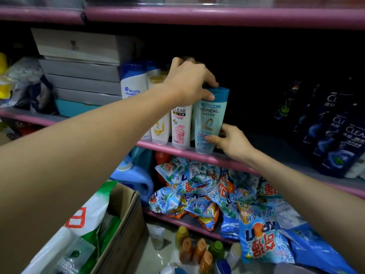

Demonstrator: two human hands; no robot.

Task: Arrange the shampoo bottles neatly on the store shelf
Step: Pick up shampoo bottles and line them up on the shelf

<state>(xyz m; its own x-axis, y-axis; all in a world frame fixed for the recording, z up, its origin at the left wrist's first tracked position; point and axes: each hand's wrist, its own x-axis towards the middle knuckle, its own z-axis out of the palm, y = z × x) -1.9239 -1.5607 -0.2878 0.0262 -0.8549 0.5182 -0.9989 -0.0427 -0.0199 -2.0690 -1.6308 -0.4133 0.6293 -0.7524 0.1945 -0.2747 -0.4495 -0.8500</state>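
A teal L'Oreal shampoo bottle (210,119) stands upright at the front edge of the pink-edged shelf (227,158). My left hand (189,82) grips its cap from above. My right hand (231,141) holds its lower right side. To its left stand a white Clear bottle with a pink label (180,125), a white bottle with a yellow label (160,127) and a white Head & Shoulders bottle (133,84). Behind them more bottles are partly hidden by my left hand. Dark blue Clear bottles (339,133) lean at the shelf's right end.
Grey and teal boxes (83,76) are stacked at the shelf's left. Detergent bags (217,192) pile on the shelf below. Small orange and green bottles (197,248) stand on the floor. A cardboard box (122,220) with bags is at lower left. Between the L'Oreal bottle and the dark bottles the shelf is dark.
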